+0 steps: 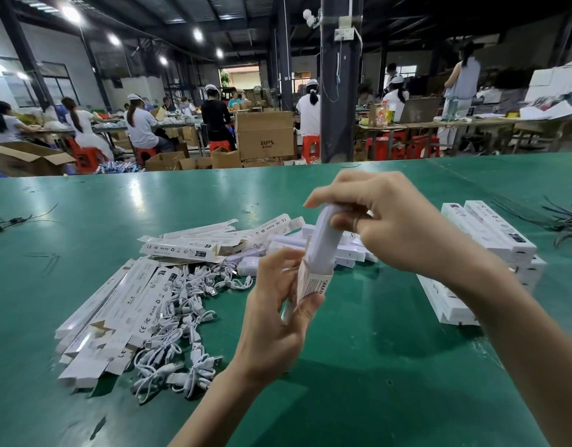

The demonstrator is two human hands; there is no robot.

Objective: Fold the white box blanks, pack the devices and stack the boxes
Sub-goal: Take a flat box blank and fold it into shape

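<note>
**While the Device Enters the Box: Seating Procedure**

As the device [323,243] stands partway inside the folded white box [310,287], I treat insertion as the step in hand; both are held in the air above the green table [375,366], tilted, with the box mouth upward. My left hand [278,308] grasps the box along its lower half, fingers curled round it; my right hand [384,221] clasps the device's upper end, fingers and thumb wrapped over it.

To do this well, I judge the following: align the device's long axis with the box before pressing; push from the top end, not the side; hold the box lightly enough that its walls are not squeezed inward; hold the open flaps clear of the mouth; stop once the device sits fully below the rim.

Flat box blanks [117,304] and white cables [181,321] lie to the left; packed boxes [491,240] are stacked to the right, near my right forearm; I expect the finished box to join them.
</note>
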